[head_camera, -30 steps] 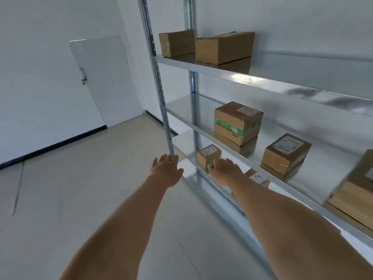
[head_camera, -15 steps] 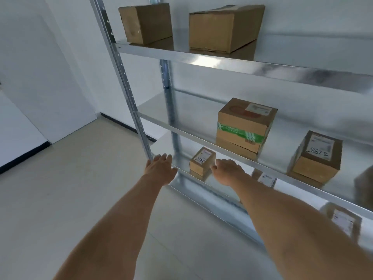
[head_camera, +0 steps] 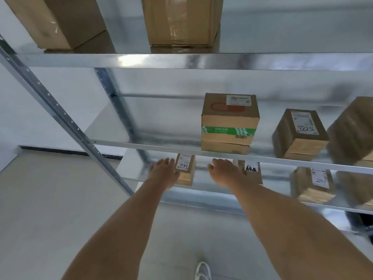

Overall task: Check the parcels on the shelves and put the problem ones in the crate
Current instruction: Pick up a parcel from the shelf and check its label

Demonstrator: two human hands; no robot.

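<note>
From my head camera, the metal shelving rack [head_camera: 60, 116] fills the view — galvanised steel, shiny and streaked, with a perforated upright slanting across the left. On the top shelf sit two plain cardboard boxes [head_camera: 181, 23], taped with clear film. The middle shelf carries a box with a green tape band [head_camera: 229, 120] and a white label on top; to its right stands a tilted parcel marked 5625 [head_camera: 300, 132], and beside that a blurred carton at the frame edge.

The middle shelf's front lip crosses just above my hands and hides part of the lower shelf. There stands a small labelled parcel [head_camera: 184, 168], upright, between my hands. My left hand [head_camera: 163, 173] reaches in with fingers straight and spread, overlapping the parcel's left edge — whether it touches, I cannot tell. My right hand [head_camera: 224, 171] is also loose and holds nothing; behind it is another parcel with handwritten marks [head_camera: 251, 170]. Further right sits a labelled box [head_camera: 312, 184]. Below, pale floor and a white shoe [head_camera: 202, 271].
</note>
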